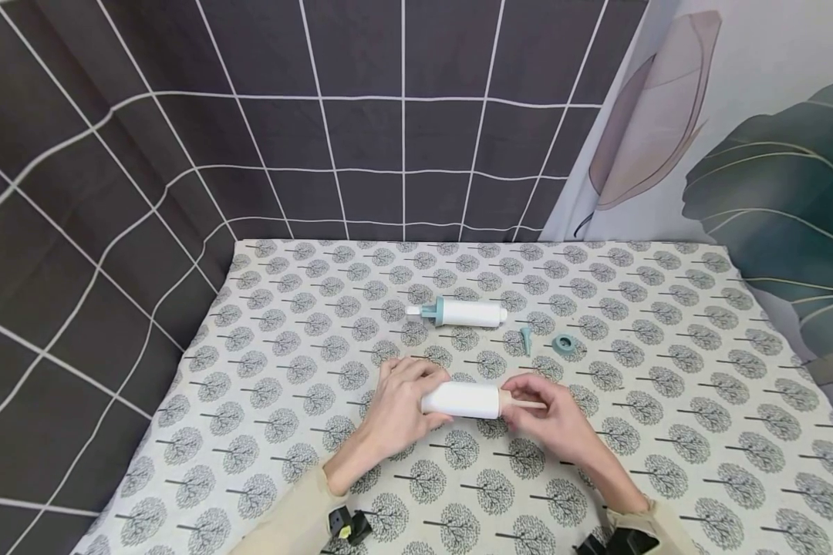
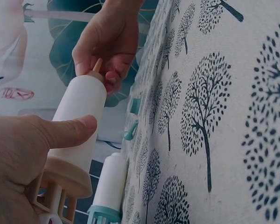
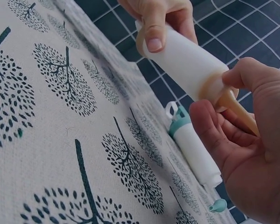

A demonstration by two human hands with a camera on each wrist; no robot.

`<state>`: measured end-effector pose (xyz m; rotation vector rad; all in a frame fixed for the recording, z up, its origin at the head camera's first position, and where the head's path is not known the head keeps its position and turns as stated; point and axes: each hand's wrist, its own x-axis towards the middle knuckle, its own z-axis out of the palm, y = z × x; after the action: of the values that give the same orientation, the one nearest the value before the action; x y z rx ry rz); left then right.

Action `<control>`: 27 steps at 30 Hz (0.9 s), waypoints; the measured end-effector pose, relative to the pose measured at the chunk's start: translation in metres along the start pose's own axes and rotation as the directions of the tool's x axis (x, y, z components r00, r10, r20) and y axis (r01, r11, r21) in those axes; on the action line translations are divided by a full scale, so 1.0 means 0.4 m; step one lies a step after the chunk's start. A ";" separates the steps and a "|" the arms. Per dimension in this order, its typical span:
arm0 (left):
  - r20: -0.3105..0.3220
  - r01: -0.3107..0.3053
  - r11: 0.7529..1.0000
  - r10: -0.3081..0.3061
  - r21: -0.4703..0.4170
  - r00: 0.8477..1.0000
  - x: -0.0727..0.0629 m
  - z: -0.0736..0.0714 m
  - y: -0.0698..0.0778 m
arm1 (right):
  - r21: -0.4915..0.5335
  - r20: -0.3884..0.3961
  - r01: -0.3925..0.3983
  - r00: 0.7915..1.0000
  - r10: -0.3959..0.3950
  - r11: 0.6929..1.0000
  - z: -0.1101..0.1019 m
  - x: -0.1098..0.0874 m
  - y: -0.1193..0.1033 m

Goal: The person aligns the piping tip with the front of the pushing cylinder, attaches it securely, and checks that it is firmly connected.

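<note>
Held level between both hands, low over the cloth, is what looks like an icing syringe [image 1: 463,401] with a white barrel and tan fittings. My left hand [image 1: 404,397] grips the barrel near its rear end, thumb along the side. Behind that grip, a tan collar [image 2: 67,177] with an open frame shows in the left wrist view. At the other end, the fingers and thumb of my right hand [image 1: 547,408] pinch round the tan ring at the barrel's mouth. A slim tan nozzle [image 3: 239,112] sticks out there, pointing into the right palm.
Beyond the hands lies a second syringe [image 1: 470,313], white with a teal collar. To its right, a teal nozzle [image 1: 526,339] and a teal ring [image 1: 564,344] rest on the tree-patterned cloth [image 1: 291,478]. Dark gridded curtain [image 1: 361,131] hangs behind.
</note>
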<state>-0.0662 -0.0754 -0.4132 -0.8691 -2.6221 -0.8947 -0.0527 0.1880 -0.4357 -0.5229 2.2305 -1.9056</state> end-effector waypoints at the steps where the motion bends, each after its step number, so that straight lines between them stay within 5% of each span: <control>1: 0.001 0.000 1.000 0.000 0.001 1.000 0.000 0.000 0.000 | 0.011 0.009 -0.007 1.000 0.007 1.000 0.000 0.000 -0.001; 9: 0.003 0.010 1.000 -0.010 -0.009 1.000 -0.002 0.004 -0.002 | -0.046 0.002 0.013 1.000 -0.013 0.999 -0.004 0.003 -0.002; 17: 0.006 0.018 1.000 -0.018 -0.009 1.000 0.001 0.004 -0.002 | -0.074 0.018 0.136 0.991 -0.135 0.988 -0.008 0.005 0.007; 27: 0.008 0.015 1.000 -0.015 -0.004 1.000 -0.002 0.002 0.002 | -0.098 -0.003 0.149 0.989 -0.150 0.984 -0.003 0.004 0.008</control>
<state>-0.0651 -0.0749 -0.4139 -0.8570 -2.6372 -0.9022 -0.0552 0.1890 -0.4385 -0.7159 2.3624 -1.8777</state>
